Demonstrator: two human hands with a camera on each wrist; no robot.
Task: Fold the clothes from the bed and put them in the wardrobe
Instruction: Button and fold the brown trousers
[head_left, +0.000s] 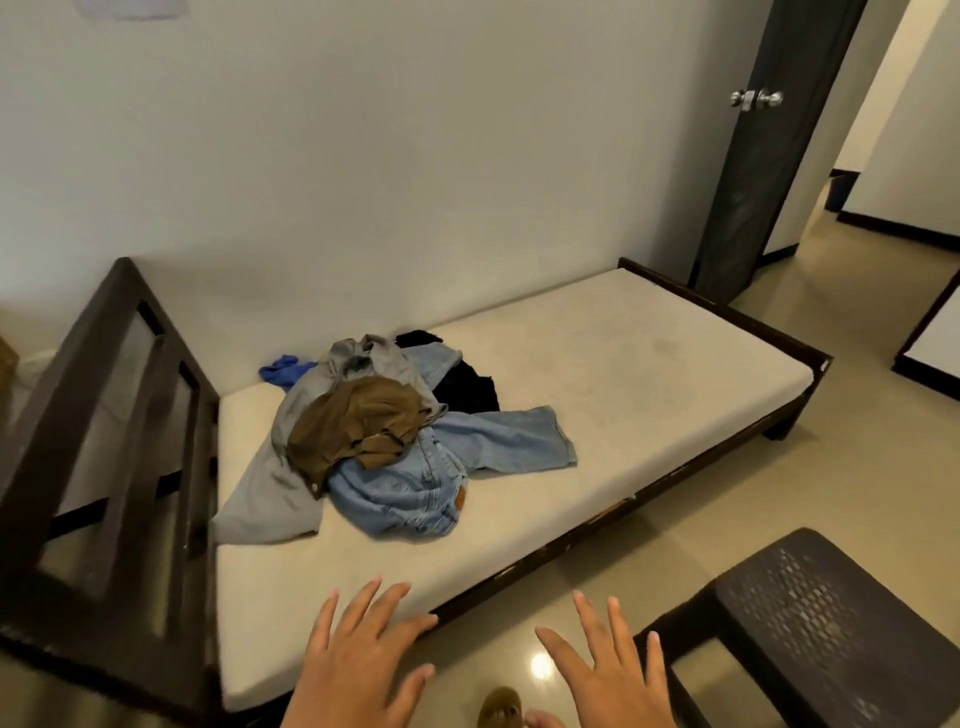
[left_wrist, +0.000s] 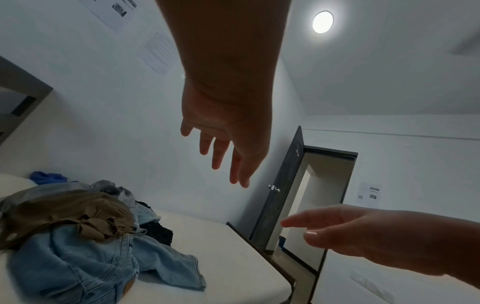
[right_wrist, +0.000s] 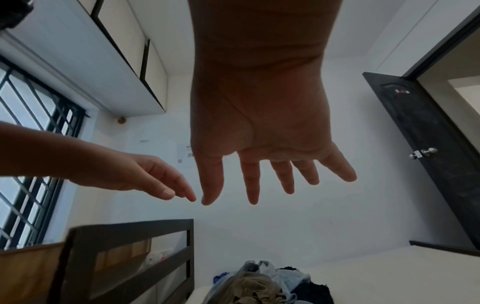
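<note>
The clothes (head_left: 384, 436) lie in one unfolded heap on the bed (head_left: 623, 374), toward its headboard end: jeans, a grey garment, a brown one. Nothing looks folded yet. The left hand (head_left: 358, 660) and right hand (head_left: 608, 670) hover near the bed's edge, fingers spread, holding nothing. The darker and blue pieces underneath are mostly buried.

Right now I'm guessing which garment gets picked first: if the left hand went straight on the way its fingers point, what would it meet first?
Probably the light blue jeans at the pile's near edge. The left hand hovers open over the mattress edge; bare mattress lies between, though depth is uncertain.
</note>
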